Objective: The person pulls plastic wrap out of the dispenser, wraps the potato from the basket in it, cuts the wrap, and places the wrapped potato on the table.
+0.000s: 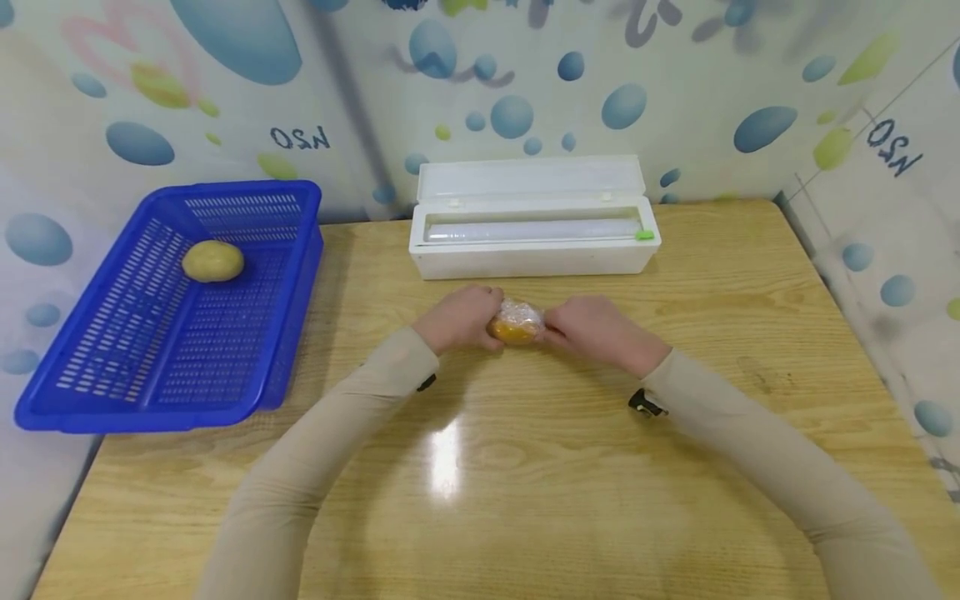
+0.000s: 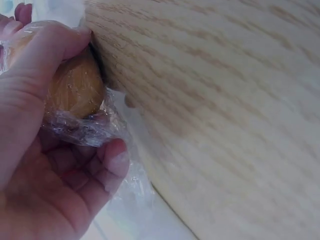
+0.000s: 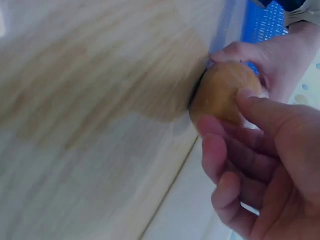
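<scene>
A rounded orange-yellow fruit or vegetable (image 1: pixel 514 332), its exact kind unclear, sits on the table wrapped in clear cling film. From one side my left hand (image 1: pixel 463 320) grips it, the thumb lying across its surface in the left wrist view. Crumpled cling film (image 2: pixel 77 127) bunches there near the curled fingers of that hand. On the opposite side my right hand (image 1: pixel 596 331) pinches its end; in the right wrist view the thumb presses on the wrapped produce (image 3: pixel 220 97) and the fingers curl beside it.
Just behind the hands stands a white cling film box (image 1: pixel 536 260), lid raised, with a film roll (image 1: pixel 536 231) and a green slider (image 1: pixel 644 235). At left, a blue plastic basket (image 1: pixel 288 333) holds one potato (image 1: pixel 213 262). Patterned walls border the wooden table (image 1: pixel 525 500).
</scene>
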